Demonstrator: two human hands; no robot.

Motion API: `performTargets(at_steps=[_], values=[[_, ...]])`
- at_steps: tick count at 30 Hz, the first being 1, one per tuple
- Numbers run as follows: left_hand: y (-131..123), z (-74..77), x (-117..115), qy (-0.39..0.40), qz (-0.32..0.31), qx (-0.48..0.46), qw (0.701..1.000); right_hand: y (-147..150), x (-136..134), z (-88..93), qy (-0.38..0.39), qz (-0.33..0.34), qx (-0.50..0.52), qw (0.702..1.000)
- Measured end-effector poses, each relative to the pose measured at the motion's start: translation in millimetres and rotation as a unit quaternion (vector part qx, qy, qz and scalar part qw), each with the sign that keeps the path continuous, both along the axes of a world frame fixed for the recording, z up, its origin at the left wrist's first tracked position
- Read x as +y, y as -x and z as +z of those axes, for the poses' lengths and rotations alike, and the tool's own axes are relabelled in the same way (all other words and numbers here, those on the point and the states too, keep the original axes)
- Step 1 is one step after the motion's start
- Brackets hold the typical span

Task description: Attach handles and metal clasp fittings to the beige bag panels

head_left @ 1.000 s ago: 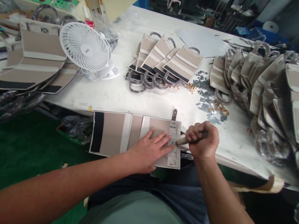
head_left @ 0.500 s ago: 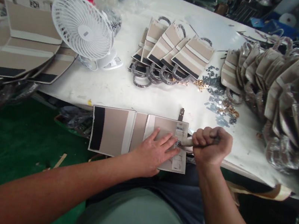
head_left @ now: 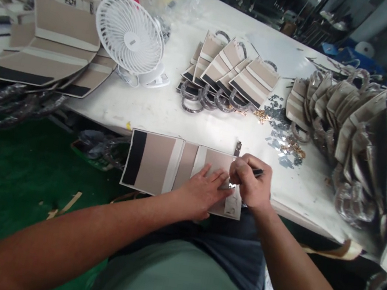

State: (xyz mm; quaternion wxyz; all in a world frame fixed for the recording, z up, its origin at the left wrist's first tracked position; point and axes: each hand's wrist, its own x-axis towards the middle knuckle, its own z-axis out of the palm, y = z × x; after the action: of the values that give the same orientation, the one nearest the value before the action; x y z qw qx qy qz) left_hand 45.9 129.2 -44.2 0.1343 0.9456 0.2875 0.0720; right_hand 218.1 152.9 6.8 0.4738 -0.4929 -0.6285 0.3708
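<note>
The right hand is shifting inward, clenching a tool; the panel is overhanging the near edge of the worktop, the left hand lying spread on it, ideally pressing firmly and keeping clear.

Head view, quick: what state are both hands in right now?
Left hand: open, spread on the beige panel.
Right hand: closed around a tool, mostly hidden in the fist.

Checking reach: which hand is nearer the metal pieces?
Right. The right hand is in front of the metal pieces, slightly left; the left hand is farther left, on the panel.
</note>
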Motion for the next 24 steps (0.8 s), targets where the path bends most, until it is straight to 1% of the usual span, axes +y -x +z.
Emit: performTargets(at_steps=[3,5,8,10,12,14,16,17,19,21,24], values=[[-2,1.5,2,0.014,-0.003,-0.001,1.0,8,1,5.6,-0.018,0.059,-0.084,0.995],[-2,3.2,3,0.02,-0.01,-0.003,1.0,9,2,6.0,-0.037,0.092,-0.124,0.987],[-2,5.2,3,0.023,-0.003,-0.002,1.0,4,3,2.2,-0.042,0.102,-0.129,0.985],[-1,5.4,3,0.016,0.004,0.0,1.0,-3,3,0.7,-0.027,0.078,-0.08,0.993],[-1,4.5,2,0.008,0.005,0.003,1.0,-8,2,2.3,-0.013,0.046,0.014,0.999],[-1,2.9,2,0.003,0.001,0.009,1.0,-12,0,5.4,-0.031,0.016,0.126,0.991],[-1,1.4,2,-0.004,0.0,0.012,1.0,-13,-3,6.1,-0.064,-0.009,0.198,0.978],[-2,1.0,2,-0.008,-0.001,0.012,1.0,-13,-4,4.5,-0.073,-0.017,0.21,0.975],[-2,0.8,2,-0.012,-0.003,0.015,1.0,-12,-6,-2.0,-0.066,-0.027,0.214,0.974],[-2,1.3,2,-0.011,-0.008,0.021,1.0,-13,-7,-9.3,-0.052,-0.023,0.217,0.975],[-2,2.6,2,-0.009,-0.011,0.028,1.0,-15,-6,-13.9,-0.063,-0.02,0.229,0.971]])
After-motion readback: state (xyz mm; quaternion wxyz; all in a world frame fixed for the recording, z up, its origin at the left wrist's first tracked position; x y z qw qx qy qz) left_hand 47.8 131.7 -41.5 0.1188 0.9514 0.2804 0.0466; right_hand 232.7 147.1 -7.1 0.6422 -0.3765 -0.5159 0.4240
